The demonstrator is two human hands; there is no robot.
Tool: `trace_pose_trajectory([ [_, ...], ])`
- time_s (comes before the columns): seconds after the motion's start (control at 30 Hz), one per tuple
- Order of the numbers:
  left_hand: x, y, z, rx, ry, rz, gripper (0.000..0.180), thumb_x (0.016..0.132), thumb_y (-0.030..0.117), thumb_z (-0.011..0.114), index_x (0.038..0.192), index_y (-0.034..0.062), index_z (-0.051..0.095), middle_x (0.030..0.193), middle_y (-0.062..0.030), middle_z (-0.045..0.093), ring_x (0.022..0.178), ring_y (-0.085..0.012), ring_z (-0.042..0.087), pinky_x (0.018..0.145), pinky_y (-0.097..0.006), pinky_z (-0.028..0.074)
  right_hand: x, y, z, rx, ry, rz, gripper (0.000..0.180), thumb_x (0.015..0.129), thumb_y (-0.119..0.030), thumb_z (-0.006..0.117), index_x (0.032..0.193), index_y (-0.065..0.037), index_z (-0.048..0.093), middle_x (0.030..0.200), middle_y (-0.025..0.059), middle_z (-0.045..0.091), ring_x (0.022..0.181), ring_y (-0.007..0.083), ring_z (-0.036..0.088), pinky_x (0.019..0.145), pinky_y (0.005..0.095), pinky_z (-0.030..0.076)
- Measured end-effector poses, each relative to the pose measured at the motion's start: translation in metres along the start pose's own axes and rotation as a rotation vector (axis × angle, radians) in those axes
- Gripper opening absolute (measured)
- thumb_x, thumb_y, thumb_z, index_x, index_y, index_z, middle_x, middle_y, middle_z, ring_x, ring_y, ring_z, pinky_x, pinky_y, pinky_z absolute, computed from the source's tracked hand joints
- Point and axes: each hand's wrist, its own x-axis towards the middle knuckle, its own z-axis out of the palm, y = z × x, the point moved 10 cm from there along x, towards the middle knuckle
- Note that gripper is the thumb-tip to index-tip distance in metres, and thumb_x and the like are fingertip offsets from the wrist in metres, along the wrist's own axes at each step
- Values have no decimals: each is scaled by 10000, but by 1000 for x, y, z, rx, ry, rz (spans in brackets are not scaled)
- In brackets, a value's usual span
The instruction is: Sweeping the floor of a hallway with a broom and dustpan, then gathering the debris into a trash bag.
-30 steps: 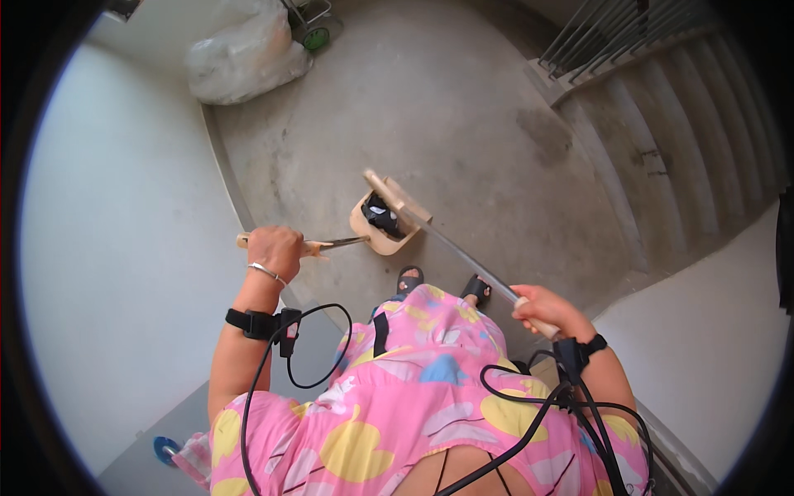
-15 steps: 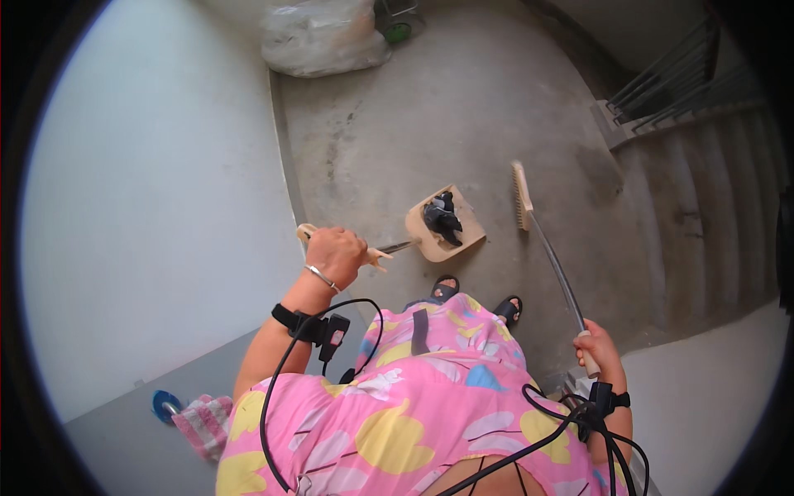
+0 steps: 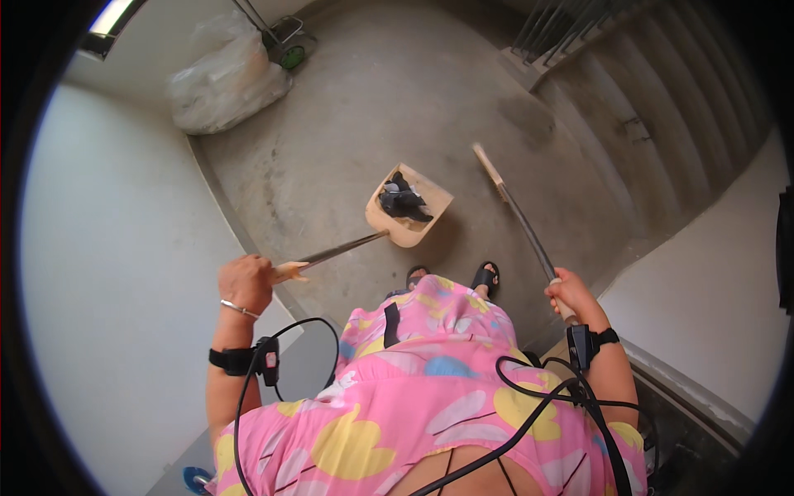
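My left hand (image 3: pixel 246 283) grips the beige end of a long-handled dustpan (image 3: pixel 411 208). The tan pan hangs just above the concrete floor ahead of my feet and holds a dark crumpled clump of debris (image 3: pixel 403 199). My right hand (image 3: pixel 569 295) is closed around the thin metal handle of a broom (image 3: pixel 513 211). The broom's pale head points away from me, to the right of the dustpan and apart from it.
A full translucent plastic bag (image 3: pixel 225 76) lies against the far wall beside a small wheeled cart (image 3: pixel 287 41). Concrete stairs (image 3: pixel 653 124) with a railing rise at the right. A white wall (image 3: pixel 107 273) runs along my left.
The dustpan stays in my left hand while the view has swung. The broom head, first close behind the pan, now stands off to its right.
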Motion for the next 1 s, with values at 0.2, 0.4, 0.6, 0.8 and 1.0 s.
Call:
trace_pose_trajectory([
  [0.2,7,1,-9,130,-93,47,80,566,51,574,558,128,558,602,-17,546,640,-203,551,522,-331,413,40,-24,-13,-40,8,-6,657,668,25,545,1260,58,262,636,94,516,442,157,493,369,294,410],
  [0.4,2,1,30,152,-125,56,76,573,54,574,566,129,568,608,-16,552,661,-192,557,556,-313,421,60,-30,3,-152,31,4,583,656,-3,565,1196,68,358,689,147,555,478,186,540,398,319,428],
  [0.6,16,16,50,145,-163,56,51,595,74,577,580,123,581,628,-35,569,687,-203,572,566,-319,436,52,-18,82,-967,117,-475,366,675,-101,583,995,48,487,761,159,595,543,217,590,494,327,470],
  [0.8,27,11,53,121,-118,75,57,580,63,575,576,119,576,620,-45,562,674,-224,566,579,-342,435,-15,4,75,-311,-427,22,404,680,-30,571,1073,-36,482,645,67,534,468,130,503,411,274,421],
  [1.0,21,20,42,83,-82,78,56,577,56,585,567,111,578,618,-50,561,665,-229,559,573,-339,422,-72,26,21,-242,-374,58,570,683,9,569,1223,-29,389,619,43,501,452,102,460,394,255,387],
])
